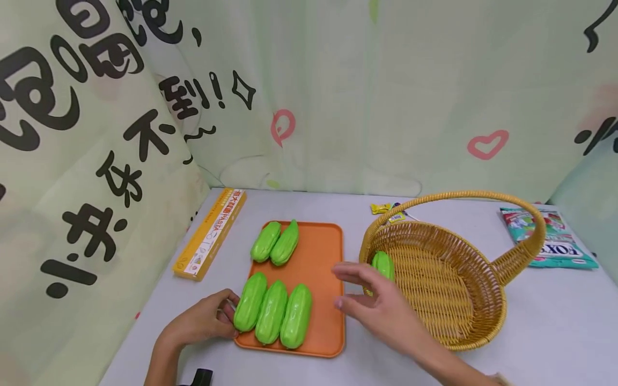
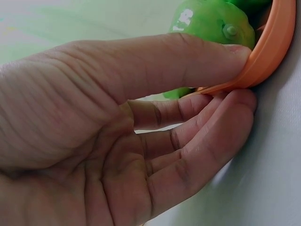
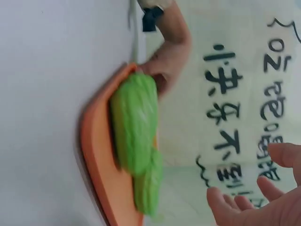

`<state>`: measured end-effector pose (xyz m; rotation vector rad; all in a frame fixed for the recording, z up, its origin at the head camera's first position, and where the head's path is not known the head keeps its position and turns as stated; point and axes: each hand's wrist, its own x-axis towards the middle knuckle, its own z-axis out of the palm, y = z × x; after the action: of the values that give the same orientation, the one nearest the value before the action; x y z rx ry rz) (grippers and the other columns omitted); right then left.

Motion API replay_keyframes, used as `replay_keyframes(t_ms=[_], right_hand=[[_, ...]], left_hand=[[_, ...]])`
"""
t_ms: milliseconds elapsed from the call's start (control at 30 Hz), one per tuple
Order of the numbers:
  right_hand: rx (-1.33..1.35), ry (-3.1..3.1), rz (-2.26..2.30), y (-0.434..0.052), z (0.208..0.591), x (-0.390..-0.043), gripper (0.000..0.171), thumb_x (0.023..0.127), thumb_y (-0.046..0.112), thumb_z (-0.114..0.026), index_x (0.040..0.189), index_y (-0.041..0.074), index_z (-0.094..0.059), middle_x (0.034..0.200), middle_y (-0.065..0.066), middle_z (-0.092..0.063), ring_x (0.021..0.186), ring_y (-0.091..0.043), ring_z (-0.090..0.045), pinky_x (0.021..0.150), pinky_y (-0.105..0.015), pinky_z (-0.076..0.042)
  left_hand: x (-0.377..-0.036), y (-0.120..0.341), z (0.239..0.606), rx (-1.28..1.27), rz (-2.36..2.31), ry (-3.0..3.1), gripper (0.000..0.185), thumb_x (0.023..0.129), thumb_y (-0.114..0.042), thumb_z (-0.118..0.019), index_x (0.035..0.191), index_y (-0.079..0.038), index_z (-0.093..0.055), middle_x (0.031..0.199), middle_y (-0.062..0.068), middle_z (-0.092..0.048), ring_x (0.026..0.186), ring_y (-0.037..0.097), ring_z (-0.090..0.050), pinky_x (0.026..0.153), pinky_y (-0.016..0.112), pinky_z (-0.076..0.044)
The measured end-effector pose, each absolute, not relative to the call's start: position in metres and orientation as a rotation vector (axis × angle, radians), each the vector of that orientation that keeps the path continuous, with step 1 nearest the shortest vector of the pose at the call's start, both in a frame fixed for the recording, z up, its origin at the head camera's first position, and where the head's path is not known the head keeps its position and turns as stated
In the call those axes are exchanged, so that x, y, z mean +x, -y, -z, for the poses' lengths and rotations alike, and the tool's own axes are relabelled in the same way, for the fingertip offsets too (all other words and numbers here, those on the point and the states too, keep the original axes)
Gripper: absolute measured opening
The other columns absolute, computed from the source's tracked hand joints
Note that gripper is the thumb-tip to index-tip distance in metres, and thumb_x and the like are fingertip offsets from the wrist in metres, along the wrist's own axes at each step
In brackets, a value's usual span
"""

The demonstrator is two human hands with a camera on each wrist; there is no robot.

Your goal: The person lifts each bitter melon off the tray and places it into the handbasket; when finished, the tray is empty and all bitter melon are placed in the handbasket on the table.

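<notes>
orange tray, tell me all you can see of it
The orange tray is a flat rectangle with rounded corners and a low raised rim, plastic by its look. It lies flat on the pale table, beside the wicker basket. Five green gourds lie on it, two behind, three in front. The left hand pinches its near left corner.

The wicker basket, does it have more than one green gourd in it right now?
No, the head view shows a single green gourd lying inside the wicker basket, near its left rim; the rest sit on the orange tray.

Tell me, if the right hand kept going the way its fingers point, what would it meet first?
Probably the nearest green gourd on the orange tray; the open right hand points left over the tray's edge, though its height above it is unclear.
</notes>
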<state>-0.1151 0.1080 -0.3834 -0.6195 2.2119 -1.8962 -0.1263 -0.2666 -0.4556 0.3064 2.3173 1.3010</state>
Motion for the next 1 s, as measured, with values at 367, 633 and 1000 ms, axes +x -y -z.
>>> replay_keyframes(t_ms=[367,633,1000], right_hand=[[-0.377,-2.154,1.757,-0.057,0.458,-0.125,0.062,0.088,0.025,-0.076,0.141,0.008,-0.049,0.138,-0.028,-0.048,0.122,-0.041,-0.052,0.078,-0.036,-0.055],[-0.486,-2.261,1.689,-0.044,0.465,-0.129,0.059,0.088,0.029,-0.076,0.138,0.007,-0.054,0.126,-0.011,-0.061,0.110,-0.026,-0.061,0.079,-0.030,-0.053],[-0.483,-2.348,1.641,-0.045,0.467,-0.132,0.054,0.084,0.024,-0.079,0.133,0.013,-0.060,0.126,-0.009,-0.062,0.108,-0.023,-0.063,0.082,-0.032,-0.052]], left_hand=[[-0.126,0.264,0.456,0.295,-1.280,-2.328,0.052,0.070,-0.003,-0.080,0.116,0.002,-0.055,0.087,0.007,-0.059,0.077,0.022,-0.058,0.066,0.030,-0.048],[-0.125,0.265,0.456,0.274,-1.297,-2.319,0.052,0.071,-0.001,-0.079,0.117,0.002,-0.054,0.087,0.008,-0.059,0.077,0.023,-0.058,0.065,0.030,-0.048],[-0.126,0.265,0.455,0.297,-1.300,-2.313,0.052,0.071,-0.001,-0.079,0.117,0.002,-0.054,0.087,0.008,-0.058,0.077,0.022,-0.058,0.065,0.029,-0.048]])
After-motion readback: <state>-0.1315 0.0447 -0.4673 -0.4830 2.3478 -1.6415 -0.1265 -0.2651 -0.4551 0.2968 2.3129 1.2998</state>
